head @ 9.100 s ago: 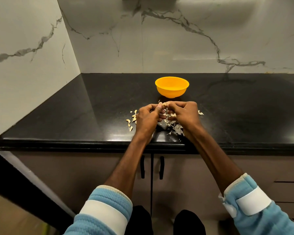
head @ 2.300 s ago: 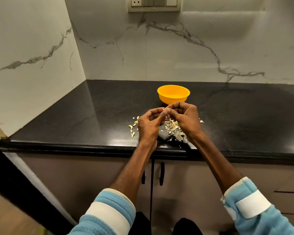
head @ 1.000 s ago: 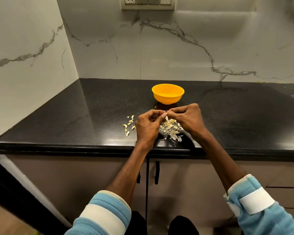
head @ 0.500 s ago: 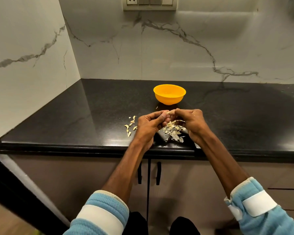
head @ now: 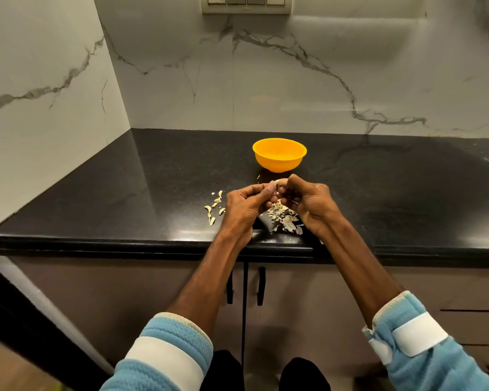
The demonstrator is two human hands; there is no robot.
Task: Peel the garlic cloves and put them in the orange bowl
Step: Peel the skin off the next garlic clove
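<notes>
Garlic clove (head: pixel 279 181), mostly hidden, in curled fingers (head: pixel 293 182) of left hand (head: pixel 242 206) and right hand (head: pixel 314 206)

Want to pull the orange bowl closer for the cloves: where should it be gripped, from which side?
Probably pinch the rim of the orange bowl from above, on its right side: it stands upright, its rounded wall tapers, and the left hand and right hand crowd its near side.
</notes>
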